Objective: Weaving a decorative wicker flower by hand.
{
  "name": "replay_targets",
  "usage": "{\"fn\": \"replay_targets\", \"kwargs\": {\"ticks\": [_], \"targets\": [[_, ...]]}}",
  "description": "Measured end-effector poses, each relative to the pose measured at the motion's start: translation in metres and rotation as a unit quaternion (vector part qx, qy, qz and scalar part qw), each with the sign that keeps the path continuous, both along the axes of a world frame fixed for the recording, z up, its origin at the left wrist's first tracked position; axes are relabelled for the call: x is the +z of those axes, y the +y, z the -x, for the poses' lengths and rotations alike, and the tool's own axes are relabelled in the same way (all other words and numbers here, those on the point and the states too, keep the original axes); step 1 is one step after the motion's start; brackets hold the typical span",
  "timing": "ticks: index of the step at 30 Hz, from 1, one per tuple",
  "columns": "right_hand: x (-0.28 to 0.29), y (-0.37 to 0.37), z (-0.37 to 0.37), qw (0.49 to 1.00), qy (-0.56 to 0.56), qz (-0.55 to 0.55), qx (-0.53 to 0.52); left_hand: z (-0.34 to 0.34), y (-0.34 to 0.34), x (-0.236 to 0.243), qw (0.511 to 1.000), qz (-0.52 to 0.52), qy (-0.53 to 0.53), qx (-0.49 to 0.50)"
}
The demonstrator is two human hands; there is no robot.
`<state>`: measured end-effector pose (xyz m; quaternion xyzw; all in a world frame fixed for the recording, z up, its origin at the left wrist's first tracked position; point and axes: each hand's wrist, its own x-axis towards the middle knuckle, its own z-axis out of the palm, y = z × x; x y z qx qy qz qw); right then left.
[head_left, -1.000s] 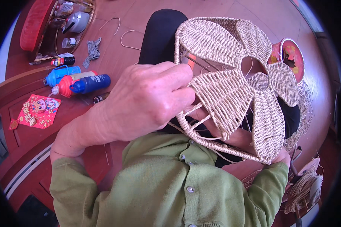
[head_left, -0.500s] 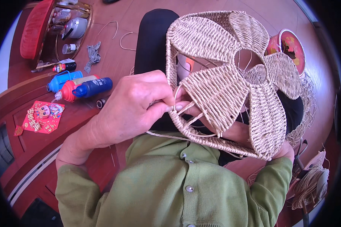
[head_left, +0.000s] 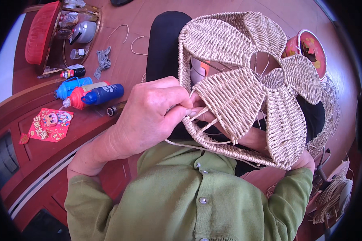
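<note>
A woven straw piece [head_left: 229,104] with flower-shaped petals around a round opening rests on my lap, its rope-wrapped rim at the lower left. The lower-left petal has bare strands and loops at its edge. My left hand [head_left: 153,116] pinches a thin straw cord at that edge, fingertips close to the rim. My right hand [head_left: 203,112] is mostly hidden beneath the weave; its fingertips show beside my left thumb at the cord, and its forearm passes under the petals. I cannot make out exactly what those fingers grip.
Thermoses and bottles [head_left: 102,93] and a red paper decoration [head_left: 50,124] lie at left. A red basket [head_left: 41,34], kettle [head_left: 83,32] and grey cloth [head_left: 103,62] are farther back. A pink bucket [head_left: 309,54] and cord bundles [head_left: 332,193] are at right.
My left hand has drawn back from over the petal to the rim, now pinching there, exposing my right fingertips. The woven piece shifted leftward between the first two frames.
</note>
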<state>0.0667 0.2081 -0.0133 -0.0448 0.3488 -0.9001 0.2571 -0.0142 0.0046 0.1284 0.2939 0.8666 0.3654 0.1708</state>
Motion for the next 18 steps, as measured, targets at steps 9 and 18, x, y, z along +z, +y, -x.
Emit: {"fn": "replay_targets", "kwargs": {"ticks": [9,18], "targets": [[0.001,-0.005,0.001,0.999,-0.023,0.045,-0.002,0.010,-0.011,0.013,0.955,0.068,-0.280,0.074],[0.004,-0.003,0.010,0.997,-0.037,0.071,0.005,0.024,-0.004,0.008,0.999,0.008,-0.022,-0.031]]}}
